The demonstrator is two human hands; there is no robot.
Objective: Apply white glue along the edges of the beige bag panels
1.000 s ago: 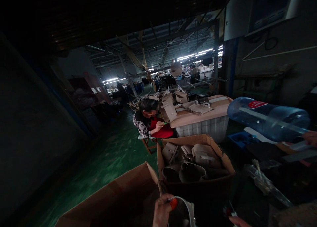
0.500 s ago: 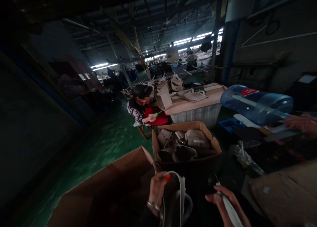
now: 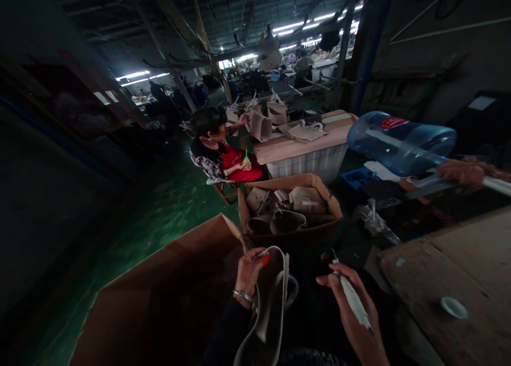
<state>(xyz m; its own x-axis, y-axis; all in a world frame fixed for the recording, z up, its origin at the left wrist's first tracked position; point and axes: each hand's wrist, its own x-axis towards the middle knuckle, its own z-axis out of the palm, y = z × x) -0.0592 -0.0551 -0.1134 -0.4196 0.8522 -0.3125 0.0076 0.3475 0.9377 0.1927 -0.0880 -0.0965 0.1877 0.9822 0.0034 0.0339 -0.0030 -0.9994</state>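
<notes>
My left hand (image 3: 246, 276), a metal bracelet at its wrist, pinches the upper edge of a beige bag (image 3: 265, 320). The bag hangs tilted, its mouth facing me. Something orange (image 3: 264, 260) shows at the thumb tip; I cannot tell whether it is a finger cover. In my right hand (image 3: 353, 328) is a white pen-shaped tool (image 3: 352, 298) with a thin tip pointing up and away and a cord at its back end. The tool is to the right of the bag, apart from it. The bag's lower part runs out of view.
A large open carton (image 3: 159, 259) stands at left; a smaller carton (image 3: 291, 237) ahead holds several beige bags. Beyond sits a co-worker (image 3: 235, 161) beside a board-topped crate (image 3: 305, 163) bearing bags. At right are a blue water bottle (image 3: 403, 142) and a board (image 3: 451, 265) with a small cup (image 3: 454, 307).
The view has shifted, so most things appear lower-right before and higher-left now. More of the bag's inside shows. The co-worker's one arm now reaches to a bag on the crate.
</notes>
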